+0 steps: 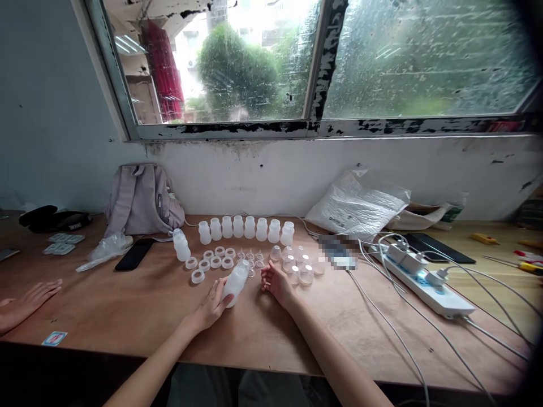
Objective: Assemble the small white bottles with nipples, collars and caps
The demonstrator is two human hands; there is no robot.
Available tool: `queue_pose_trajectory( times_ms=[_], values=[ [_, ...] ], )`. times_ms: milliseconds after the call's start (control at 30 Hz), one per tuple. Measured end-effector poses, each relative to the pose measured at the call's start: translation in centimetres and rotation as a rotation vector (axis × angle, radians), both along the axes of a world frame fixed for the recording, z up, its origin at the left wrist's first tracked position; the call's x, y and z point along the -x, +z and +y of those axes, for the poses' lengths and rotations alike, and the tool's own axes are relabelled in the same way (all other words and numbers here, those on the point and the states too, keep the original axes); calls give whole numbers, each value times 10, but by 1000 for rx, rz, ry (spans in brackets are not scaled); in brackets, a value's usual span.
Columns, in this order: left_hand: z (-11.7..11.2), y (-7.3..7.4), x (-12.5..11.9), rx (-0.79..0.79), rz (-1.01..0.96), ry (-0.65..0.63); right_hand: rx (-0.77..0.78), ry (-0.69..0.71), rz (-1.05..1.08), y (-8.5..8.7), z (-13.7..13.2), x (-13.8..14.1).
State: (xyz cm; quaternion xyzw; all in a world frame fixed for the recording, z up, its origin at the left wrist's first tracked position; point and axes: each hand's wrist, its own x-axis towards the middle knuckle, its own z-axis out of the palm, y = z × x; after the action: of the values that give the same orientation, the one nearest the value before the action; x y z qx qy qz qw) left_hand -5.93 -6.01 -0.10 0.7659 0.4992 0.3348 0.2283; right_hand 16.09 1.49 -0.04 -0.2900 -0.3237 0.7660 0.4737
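Observation:
My left hand is wrapped round a small translucent white bottle, which leans to the right over the brown table. My right hand rests on the table just right of the bottle, fingers loosely curled, nothing visible in it. Behind the hands lie several white rings, small clear nipples and clear caps. A row of several empty white bottles stands further back, and one more bottle stands apart on the left.
A grey backpack, black phone and crumpled clear bag lie back left. Another person's hand rests at the left edge. A white power strip with cables and a white plastic bag sit to the right.

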Motion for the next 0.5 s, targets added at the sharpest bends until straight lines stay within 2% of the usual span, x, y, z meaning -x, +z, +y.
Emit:
queue_pose_trajectory(
  times_ms=[133,200,267,367,433,500],
  values=[
    [1,-6,2,106,-195,-8,-12,-6,-8,1,-2,0],
    [4,-9,3,116,-242,43,-13,-10,-18,2,-3,0],
    [6,-7,4,52,-208,134,-13,-16,-22,4,-4,0],
    [10,12,6,-87,-139,246,-16,-23,-24,5,-5,0],
    [13,35,6,-168,-112,285,-20,-27,-26,5,-5,0],
    [16,59,6,-178,-39,262,-24,-27,-30,5,-6,0]
  ],
)
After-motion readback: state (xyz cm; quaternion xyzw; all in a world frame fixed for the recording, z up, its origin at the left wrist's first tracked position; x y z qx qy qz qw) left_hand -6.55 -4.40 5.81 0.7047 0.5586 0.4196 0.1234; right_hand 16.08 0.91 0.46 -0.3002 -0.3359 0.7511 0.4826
